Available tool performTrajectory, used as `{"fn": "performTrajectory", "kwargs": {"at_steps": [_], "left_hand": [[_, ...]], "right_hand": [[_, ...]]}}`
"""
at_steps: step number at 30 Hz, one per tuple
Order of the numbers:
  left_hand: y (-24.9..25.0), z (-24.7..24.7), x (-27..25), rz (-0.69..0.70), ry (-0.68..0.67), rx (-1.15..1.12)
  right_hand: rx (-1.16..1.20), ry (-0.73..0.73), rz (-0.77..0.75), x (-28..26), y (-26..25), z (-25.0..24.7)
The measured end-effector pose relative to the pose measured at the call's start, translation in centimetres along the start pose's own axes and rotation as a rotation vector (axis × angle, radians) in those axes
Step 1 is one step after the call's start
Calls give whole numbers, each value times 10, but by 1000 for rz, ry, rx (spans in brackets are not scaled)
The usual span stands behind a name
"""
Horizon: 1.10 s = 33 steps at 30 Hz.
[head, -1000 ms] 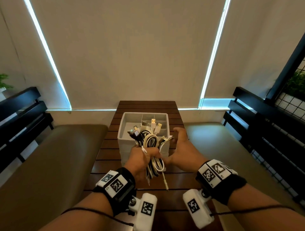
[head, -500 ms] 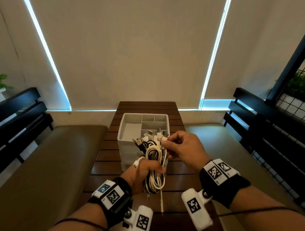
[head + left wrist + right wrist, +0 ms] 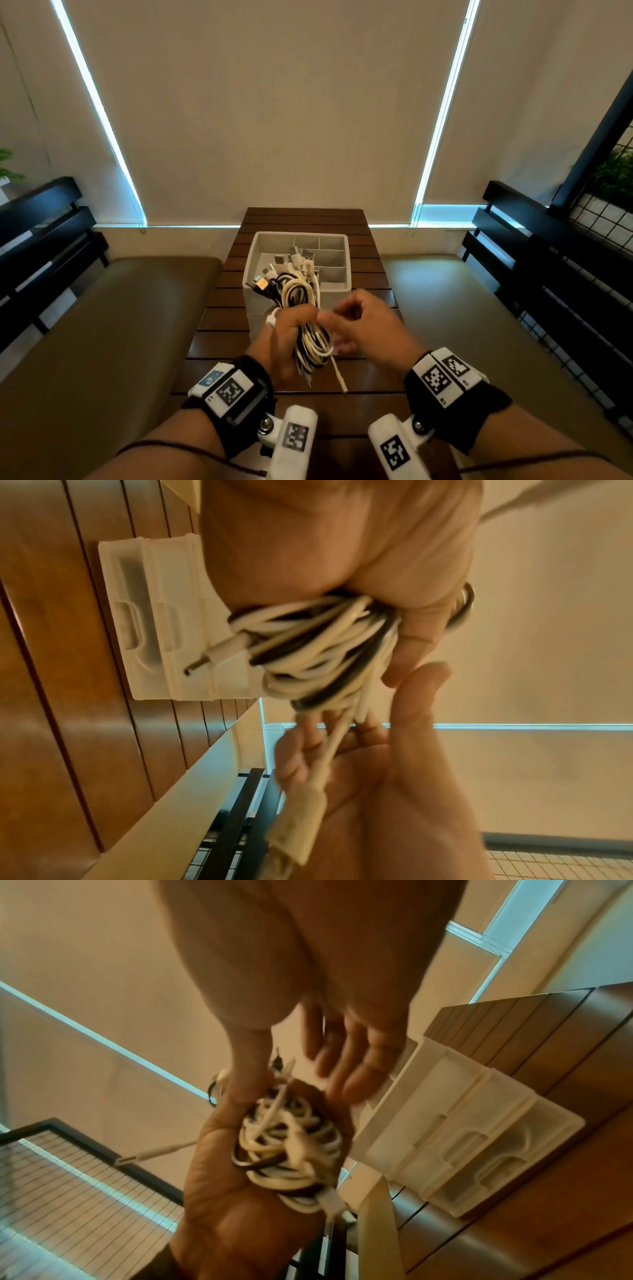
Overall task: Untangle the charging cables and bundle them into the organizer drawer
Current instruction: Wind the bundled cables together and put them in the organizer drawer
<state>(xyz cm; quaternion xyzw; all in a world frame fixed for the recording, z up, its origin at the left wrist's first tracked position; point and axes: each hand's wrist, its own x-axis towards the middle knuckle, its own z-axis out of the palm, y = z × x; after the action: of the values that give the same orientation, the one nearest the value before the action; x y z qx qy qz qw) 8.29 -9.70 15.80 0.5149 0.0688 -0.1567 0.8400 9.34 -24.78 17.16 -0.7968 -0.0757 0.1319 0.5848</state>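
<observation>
My left hand (image 3: 287, 339) grips a coiled bundle of white and black charging cables (image 3: 303, 298) round its middle. The plug ends stick up over the near left part of the white organizer drawer (image 3: 347, 263). One white cable end (image 3: 339, 375) dangles below my fist. The right hand (image 3: 363, 322) is blurred beside the bundle. In the right wrist view its thumb (image 3: 246, 1080) touches the bundle (image 3: 291, 1139) and its fingers (image 3: 352, 1064) are stretched out. In the left wrist view, a white plug (image 3: 301, 818) lies across the right palm below the bundle (image 3: 325, 647).
The organizer stands on a narrow dark wooden slat table (image 3: 222, 325) and has several small compartments at its right. Padded benches flank the table, left (image 3: 102, 342) and right (image 3: 462, 325), with black slatted backrests (image 3: 41, 246). Drawn blinds hang behind.
The bundle was drawn back toward me, then moved forward so its plugs are over the drawer again. The right hand left the plug ends and dropped to the bundle's middle.
</observation>
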Motion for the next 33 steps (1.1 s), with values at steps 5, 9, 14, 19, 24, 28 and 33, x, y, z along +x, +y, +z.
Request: {"fn": "performTrajectory", "kwargs": {"at_steps": [5,9,14,19,24,28,33], "left_hand": [[4,-7,5,-51,116,-213],[2,-8,5,-57,89,-277],[5,-12,4,-25,14,-316],[10,-4,0,-49,-101,-231],[3,-10,7,-142,-204,-220],[-2,-13,12,-199,-249,-224],[-1,-6,8,-186,-155,-164]], "right_hand": [[78,-238,3,-11,6,-5],[58,-359,-3,-13,1,-6],[-148,-329,-141,-7,-5,-24],[-444,-76,-421,2,-5,-19],[-554,-44,-703,5,3,-15],[-563,-60,-754,3,6,-11],[-692,19,-794,5,8,-1]]}}
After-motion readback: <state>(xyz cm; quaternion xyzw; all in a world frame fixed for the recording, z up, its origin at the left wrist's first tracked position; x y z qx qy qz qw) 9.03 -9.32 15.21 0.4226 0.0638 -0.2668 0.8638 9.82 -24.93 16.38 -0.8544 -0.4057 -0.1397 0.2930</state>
